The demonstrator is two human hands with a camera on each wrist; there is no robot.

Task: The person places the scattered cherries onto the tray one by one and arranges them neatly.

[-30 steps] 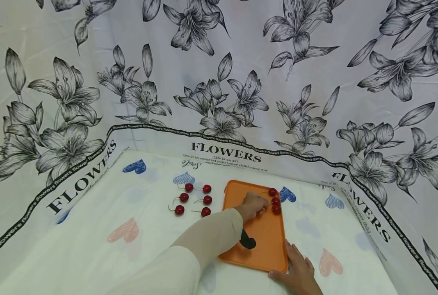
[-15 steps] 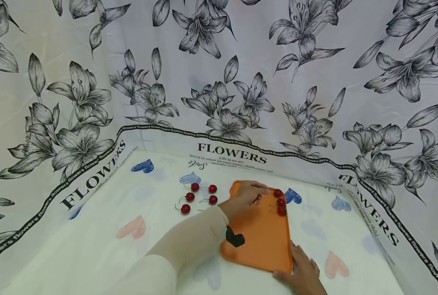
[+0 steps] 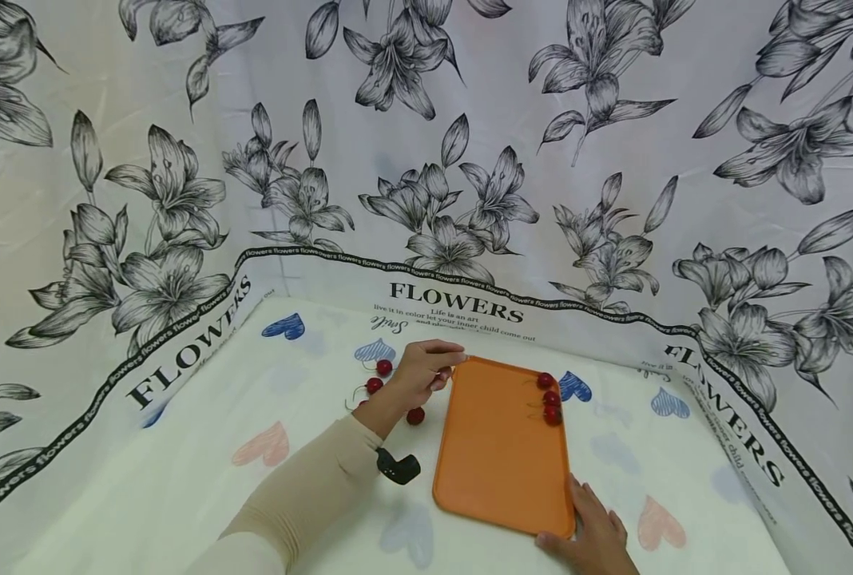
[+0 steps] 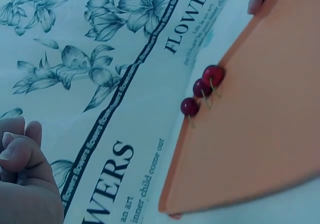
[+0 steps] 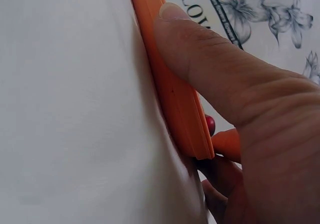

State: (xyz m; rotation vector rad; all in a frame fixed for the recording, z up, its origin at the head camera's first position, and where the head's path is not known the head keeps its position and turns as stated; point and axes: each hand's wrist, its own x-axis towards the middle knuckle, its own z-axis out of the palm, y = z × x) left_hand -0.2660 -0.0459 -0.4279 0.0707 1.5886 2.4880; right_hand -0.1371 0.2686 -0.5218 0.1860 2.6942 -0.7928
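An orange tray (image 3: 501, 471) lies on the cloth, with 3 red stemmed cherries (image 3: 552, 398) lined up along its far right edge. My right hand (image 3: 593, 533) holds the tray's near right corner; in the right wrist view the thumb (image 5: 200, 46) presses one side, and fingers show past the corner. Left of the tray, my left hand (image 3: 415, 375) hovers over loose cherries (image 3: 415, 415), partly hiding them. Its fingers are loosely bent, and the left wrist view shows nothing held in the left hand (image 4: 27, 179).
A white cloth with printed hearts (image 3: 264, 447) covers the table. Behind it hangs a flower-printed curtain (image 3: 426, 160) with a black lettered band. A black device (image 3: 398, 465) sits at the left wrist.
My left hand has moved left from over the tray to the loose cherries beside it. The right hand stays at the tray's corner. The head view has shifted slightly.
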